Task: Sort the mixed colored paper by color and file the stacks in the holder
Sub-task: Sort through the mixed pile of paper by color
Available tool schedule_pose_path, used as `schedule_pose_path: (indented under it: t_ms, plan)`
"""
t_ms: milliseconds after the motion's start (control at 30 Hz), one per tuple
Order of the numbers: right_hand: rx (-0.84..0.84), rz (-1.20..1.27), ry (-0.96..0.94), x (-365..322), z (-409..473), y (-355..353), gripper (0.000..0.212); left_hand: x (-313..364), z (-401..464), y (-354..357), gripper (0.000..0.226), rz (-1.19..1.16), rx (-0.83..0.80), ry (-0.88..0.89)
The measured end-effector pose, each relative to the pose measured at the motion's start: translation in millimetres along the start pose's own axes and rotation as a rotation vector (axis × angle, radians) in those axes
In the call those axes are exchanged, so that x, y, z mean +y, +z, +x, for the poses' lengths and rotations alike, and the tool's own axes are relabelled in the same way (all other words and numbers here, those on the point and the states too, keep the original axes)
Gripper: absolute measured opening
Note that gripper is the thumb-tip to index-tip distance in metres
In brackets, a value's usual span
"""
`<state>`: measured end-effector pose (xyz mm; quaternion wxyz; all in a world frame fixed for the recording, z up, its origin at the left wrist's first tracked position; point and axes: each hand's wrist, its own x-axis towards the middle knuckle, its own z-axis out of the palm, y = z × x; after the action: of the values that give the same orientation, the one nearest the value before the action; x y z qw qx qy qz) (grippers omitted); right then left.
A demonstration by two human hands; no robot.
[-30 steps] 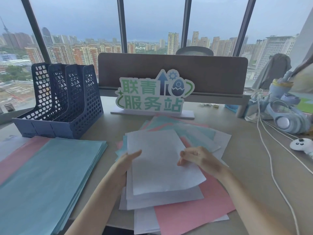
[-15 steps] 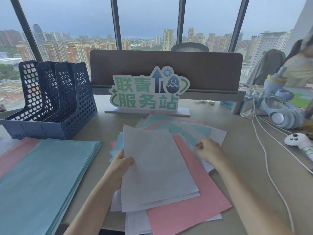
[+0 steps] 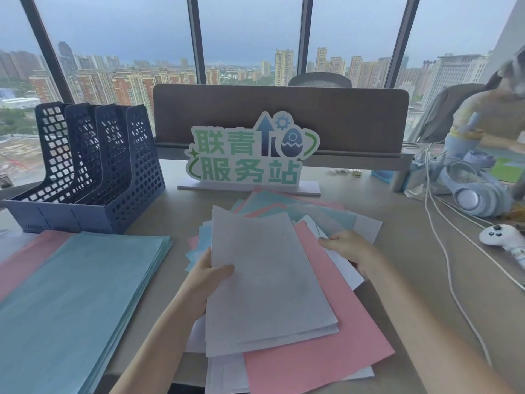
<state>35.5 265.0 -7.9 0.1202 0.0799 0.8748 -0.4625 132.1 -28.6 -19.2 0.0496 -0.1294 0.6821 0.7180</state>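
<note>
**White sheets in my left hand, holder not yet filled**

My left hand (image 3: 208,280) grips a white stack (image 3: 267,280) by its left edge, thumb on top, over the mixed pile (image 3: 318,336). My right hand (image 3: 345,245) rests on the pile's white sheets, fingers curled, grip unclear. Teal stack (image 3: 79,294) sits left, blue holder (image 3: 93,172) behind it

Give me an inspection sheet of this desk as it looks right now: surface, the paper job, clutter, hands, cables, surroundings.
Surface: beige desk, mostly covered.
Job's things: blue file holder upright, slots look empty; teal stack overlapping a pink stack at left; mixed pile of pink, teal and white sheets in the centre.
Clutter: green sign, headphones, white controller.
Hands: left hand grips white sheets; right hand rests on the pile, grip unclear.
Cables: white cables trail across the right side.
Surroundings: window with city view; grey divider.
</note>
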Motion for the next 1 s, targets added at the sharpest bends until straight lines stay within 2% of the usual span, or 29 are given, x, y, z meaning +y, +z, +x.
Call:
schedule_pose_path:
  t_ms: [67,167,267,367,433,500,567,667,833,1000]
  plan:
    - [-0.038,0.040,-0.007,-3,4,0,0.034,0,0,-1,0.042,0.007,-0.009,-0.005]
    - [-0.129,0.251,0.012,-11,-1,-5,0.023,0,0,-3,0.046,0.025,-0.014,-0.010]
    - [-0.272,0.442,0.023,-19,-12,-10,0.026,1,0,-3,0.046,0.035,-0.008,-0.015]
    - [-0.313,0.544,0.038,-18,-12,-8,0.028,0,1,-3,0.046,0.031,0.002,-0.021]
    - [-0.294,0.493,0.046,-15,-11,-5,0.027,-1,2,-3,0.046,0.028,0.006,-0.021]
    - [-0.233,0.328,0.046,-10,-8,-2,0.032,-2,2,-4,0.045,0.023,0.008,-0.019]
    - [-0.165,0.123,0.018,-4,-6,1,0.028,-1,1,-3,0.045,0.011,0.008,-0.013]
    - [-0.118,-0.015,0.008,-4,-8,3,0.035,-1,1,-3,0.057,-0.015,-0.002,-0.002]
    - [-0.040,0.087,-0.107,-33,-24,-15,0.016,-1,2,-3,0.058,-0.020,0.007,0.030]
    - [0.042,0.211,-0.199,-64,-30,-33,0.028,-1,4,-2,0.057,-0.032,0.036,0.031]
